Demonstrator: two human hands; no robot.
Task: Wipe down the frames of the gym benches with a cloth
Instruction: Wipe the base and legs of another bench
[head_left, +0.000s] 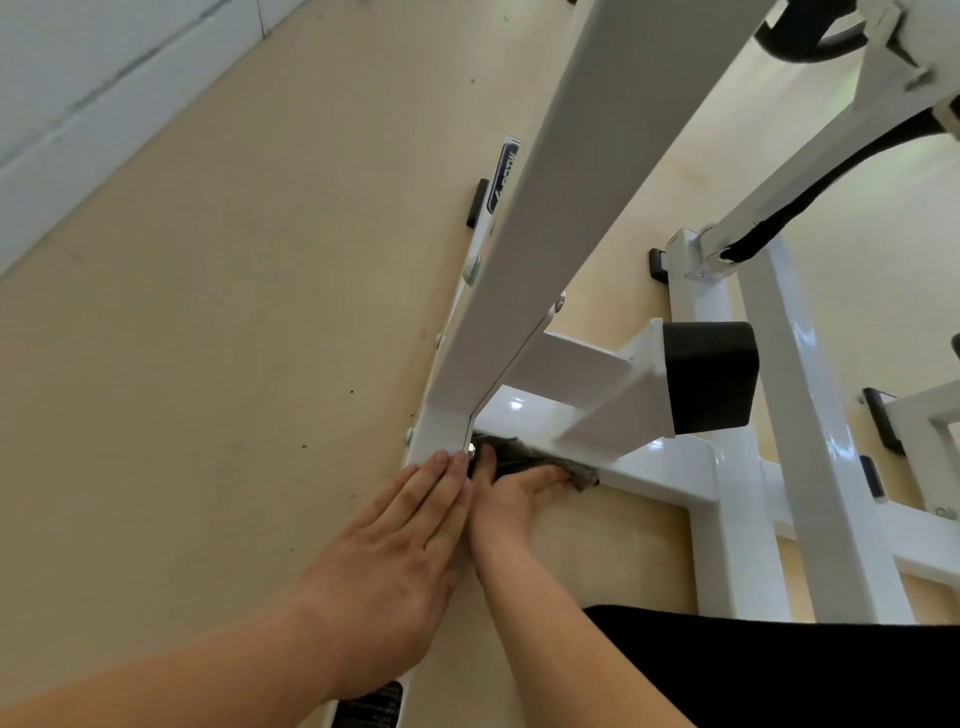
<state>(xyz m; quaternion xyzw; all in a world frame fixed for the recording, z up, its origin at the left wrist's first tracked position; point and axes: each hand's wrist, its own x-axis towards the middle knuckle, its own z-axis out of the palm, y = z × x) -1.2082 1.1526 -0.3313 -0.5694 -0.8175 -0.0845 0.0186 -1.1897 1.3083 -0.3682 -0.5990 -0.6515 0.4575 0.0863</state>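
Cloth (524, 454) gripped by right hand (506, 501) on crossbar (660, 467), flat left hand (400, 551) against upright (571, 182)

You're in gym, by look of it. White steel frame (571, 182) fills your view: welded tubes, bolts (472, 267) at joints, maker's label (504, 176) on base rail. Black pad (711, 376) right of frame, black strap (810, 202) upper right. Beige floor (234, 364) left of frame, white wall (78, 104) beyond. Second rig (924, 421) far right of frame.
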